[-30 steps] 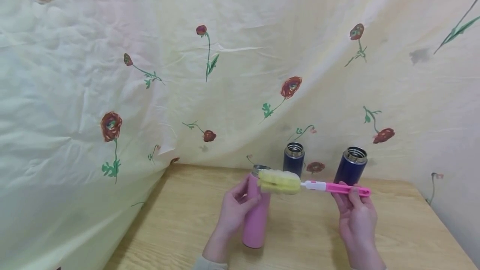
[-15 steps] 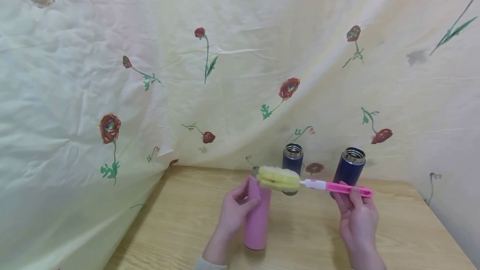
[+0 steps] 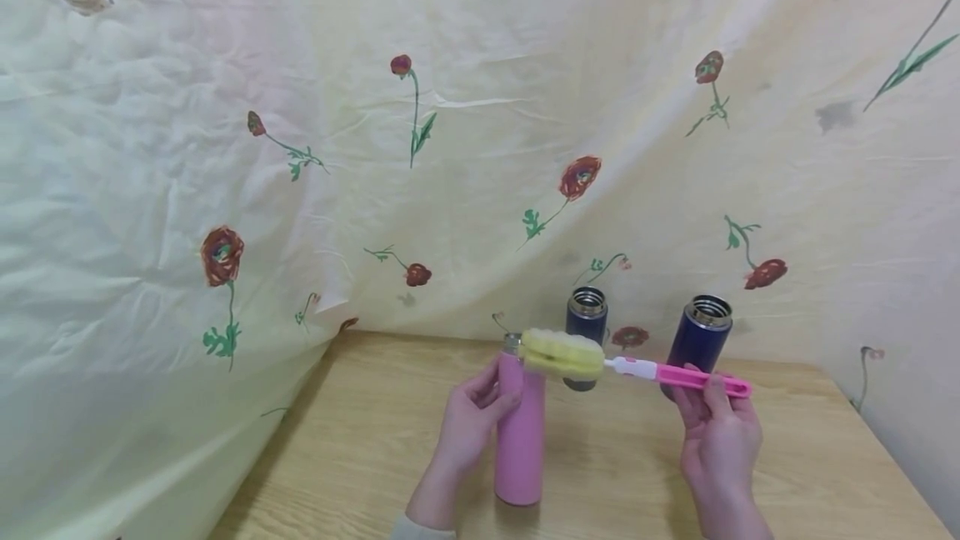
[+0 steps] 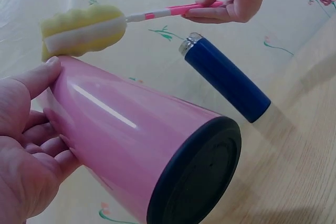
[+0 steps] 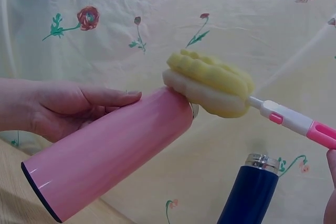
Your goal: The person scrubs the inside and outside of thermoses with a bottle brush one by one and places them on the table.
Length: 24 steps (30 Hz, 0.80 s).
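My left hand (image 3: 467,421) grips the upper part of a pink thermos bottle (image 3: 521,440), thumb on the near side. The bottle is lifted off the table, its steel neck uncapped and its dark base (image 4: 197,174) showing in the left wrist view. The right hand (image 3: 720,437) pinches the pink handle of a bottle brush (image 3: 705,378) between thumb and fingers. Its yellow-and-white sponge head (image 3: 562,354) lies sideways beside the bottle's top, outside the mouth. Whether sponge and bottle touch, I cannot tell.
Two dark blue thermos bottles stand uncapped at the table's back: one (image 3: 587,323) behind the sponge, the other (image 3: 701,338) behind my right hand. A flower-printed cloth (image 3: 450,190) hangs behind and to the left of the wooden table (image 3: 360,440).
The pink bottle's base has swung slightly right and down, so it looks more upright in the head view. The brush has shifted a little to the right, its sponge slightly higher. Both grips are unchanged.
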Each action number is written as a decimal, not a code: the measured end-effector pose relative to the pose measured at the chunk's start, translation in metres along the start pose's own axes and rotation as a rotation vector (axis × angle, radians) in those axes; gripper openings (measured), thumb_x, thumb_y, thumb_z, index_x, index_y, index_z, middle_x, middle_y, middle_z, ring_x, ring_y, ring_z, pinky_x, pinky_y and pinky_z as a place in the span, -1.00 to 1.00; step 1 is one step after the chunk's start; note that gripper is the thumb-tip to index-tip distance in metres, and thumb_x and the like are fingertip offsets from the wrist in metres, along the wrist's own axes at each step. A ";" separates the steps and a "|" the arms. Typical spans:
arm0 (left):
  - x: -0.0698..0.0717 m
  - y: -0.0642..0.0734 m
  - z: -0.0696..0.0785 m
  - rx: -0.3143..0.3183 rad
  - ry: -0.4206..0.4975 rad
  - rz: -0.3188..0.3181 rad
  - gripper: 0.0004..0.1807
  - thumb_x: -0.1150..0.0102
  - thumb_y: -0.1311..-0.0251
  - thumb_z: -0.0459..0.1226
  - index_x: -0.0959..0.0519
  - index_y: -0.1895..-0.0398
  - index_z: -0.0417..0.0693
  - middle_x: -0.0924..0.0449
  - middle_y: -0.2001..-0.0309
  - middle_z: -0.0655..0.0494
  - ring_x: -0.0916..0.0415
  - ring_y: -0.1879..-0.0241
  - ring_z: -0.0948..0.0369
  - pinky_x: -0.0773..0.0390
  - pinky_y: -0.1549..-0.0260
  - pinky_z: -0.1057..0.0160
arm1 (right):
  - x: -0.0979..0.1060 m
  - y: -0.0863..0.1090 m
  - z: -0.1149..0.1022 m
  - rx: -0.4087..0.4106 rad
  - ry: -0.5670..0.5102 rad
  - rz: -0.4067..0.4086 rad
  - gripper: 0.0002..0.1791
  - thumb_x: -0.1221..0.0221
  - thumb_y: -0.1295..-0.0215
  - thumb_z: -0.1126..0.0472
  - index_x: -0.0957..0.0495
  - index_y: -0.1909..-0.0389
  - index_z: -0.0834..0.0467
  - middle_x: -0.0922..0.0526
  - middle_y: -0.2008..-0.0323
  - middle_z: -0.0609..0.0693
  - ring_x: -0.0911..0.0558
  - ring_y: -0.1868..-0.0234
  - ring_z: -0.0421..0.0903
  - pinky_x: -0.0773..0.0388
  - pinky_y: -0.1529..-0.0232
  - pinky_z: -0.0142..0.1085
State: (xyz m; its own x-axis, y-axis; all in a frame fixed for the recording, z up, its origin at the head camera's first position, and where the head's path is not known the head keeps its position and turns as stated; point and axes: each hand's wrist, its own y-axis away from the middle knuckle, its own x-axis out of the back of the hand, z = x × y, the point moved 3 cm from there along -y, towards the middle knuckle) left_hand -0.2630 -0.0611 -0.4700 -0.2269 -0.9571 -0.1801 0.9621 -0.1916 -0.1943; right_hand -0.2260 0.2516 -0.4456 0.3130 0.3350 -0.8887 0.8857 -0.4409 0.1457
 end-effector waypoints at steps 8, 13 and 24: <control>0.004 -0.002 0.004 0.004 -0.004 0.004 -0.25 -0.43 -0.39 -0.23 -0.35 -0.57 -0.17 -0.37 -0.54 -0.17 -0.48 -0.41 -0.12 -0.55 -0.31 0.06 | 0.002 -0.003 0.000 -0.060 0.079 -0.124 -0.94 -0.15 -0.60 0.31 -0.52 0.07 0.25 -0.82 0.13 0.19 -0.85 0.14 0.01 -0.73 -0.02 -0.21; 0.008 -0.004 0.004 -0.009 -0.009 0.039 -0.28 -0.41 -0.39 -0.26 -0.37 -0.55 -0.21 -0.38 -0.52 -0.20 -0.47 -0.42 -0.14 -0.56 -0.30 0.11 | 0.002 -0.005 0.003 -0.062 0.188 -0.231 -0.93 -0.10 -0.63 0.33 -0.54 0.11 0.21 -0.82 0.15 0.14 -0.84 0.11 -0.06 -0.73 -0.04 -0.24; 0.018 -0.006 0.002 -0.044 0.039 0.115 -0.32 -0.37 -0.41 -0.32 -0.38 -0.53 -0.28 -0.42 -0.50 -0.22 -0.43 -0.45 -0.12 -0.53 -0.33 0.15 | 0.008 -0.007 0.008 -0.074 0.373 -0.245 -0.96 -0.11 -0.64 0.28 -0.48 0.03 0.17 -0.79 0.15 0.01 -0.82 0.09 -0.14 -0.72 -0.04 -0.30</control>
State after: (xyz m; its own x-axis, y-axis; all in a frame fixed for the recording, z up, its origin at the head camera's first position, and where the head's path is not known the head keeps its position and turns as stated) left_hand -0.2723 -0.0774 -0.4700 -0.1221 -0.9628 -0.2410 0.9747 -0.0705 -0.2121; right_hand -0.2325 0.2502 -0.4569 0.1810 0.7056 -0.6851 0.9670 -0.2546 -0.0068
